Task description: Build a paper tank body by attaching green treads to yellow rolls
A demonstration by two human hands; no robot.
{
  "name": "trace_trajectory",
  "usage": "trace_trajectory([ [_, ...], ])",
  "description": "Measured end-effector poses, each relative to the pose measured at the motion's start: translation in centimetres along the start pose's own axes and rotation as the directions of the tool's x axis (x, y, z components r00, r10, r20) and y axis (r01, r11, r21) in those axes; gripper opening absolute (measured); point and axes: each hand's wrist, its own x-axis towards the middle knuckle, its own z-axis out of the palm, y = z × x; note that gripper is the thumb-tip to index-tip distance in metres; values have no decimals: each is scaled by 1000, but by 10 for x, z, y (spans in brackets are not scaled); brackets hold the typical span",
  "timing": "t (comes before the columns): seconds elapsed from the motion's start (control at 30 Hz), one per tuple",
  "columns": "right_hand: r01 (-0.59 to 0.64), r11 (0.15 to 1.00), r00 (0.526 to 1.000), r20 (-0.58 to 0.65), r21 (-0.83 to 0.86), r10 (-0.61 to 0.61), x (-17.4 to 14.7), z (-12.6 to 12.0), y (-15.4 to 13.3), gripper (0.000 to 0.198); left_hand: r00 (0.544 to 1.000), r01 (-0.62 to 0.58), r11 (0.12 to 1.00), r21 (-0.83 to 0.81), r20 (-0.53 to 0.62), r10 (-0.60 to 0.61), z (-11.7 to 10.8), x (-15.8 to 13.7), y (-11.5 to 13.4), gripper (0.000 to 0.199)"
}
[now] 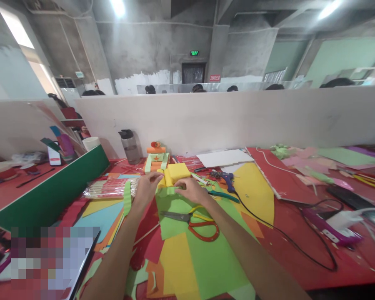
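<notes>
A yellow folded paper model (178, 171) with a box-like block and a rolled part stands between my hands. My left hand (147, 186) is closed on its left side, fingertips at the yellow paper. My right hand (192, 191) bends its thumb and fingers together at the right end of a short green paper strip (170, 191) along the model's near edge. Just below lie scissors (189, 217) with yellow and red handles, blades pointing left, on green paper sheets (215, 258). Behind stands an orange and green paper model (156, 158) with a star.
A glue gun (227, 181) with its black cord and teal-handled pliers (224, 195) lie to the right. A water bottle (130, 146) stands by the white partition (212, 121). Wrapped sticks (108, 188) and a green board (56, 187) are left; a purple power strip (331, 229) lies right.
</notes>
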Motion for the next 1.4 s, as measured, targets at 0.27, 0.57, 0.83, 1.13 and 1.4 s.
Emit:
trace_trajectory([
  [0.27,81,993,995,-54,-83,-86,1,4,2,13,990,-63,996,68,131,54,2,-2,-5,24],
  [0.57,122,953,972,-159,-278,-171,1,9,-4,11,995,-38,899,437,101,-7,-8,-4,-5,32],
  [0.83,137,948,955,-216,-286,-203,-5,-6,6,17,989,-129,793,595,134,60,-8,-3,-15,26],
  [1.13,81,961,988,-109,-266,-114,-14,-26,24,24,914,-343,792,505,373,158,16,-14,-5,29],
  [1.4,22,999,993,-111,-45,-26,-12,-31,44,23,888,-407,791,457,401,225,16,-13,-9,28],
])
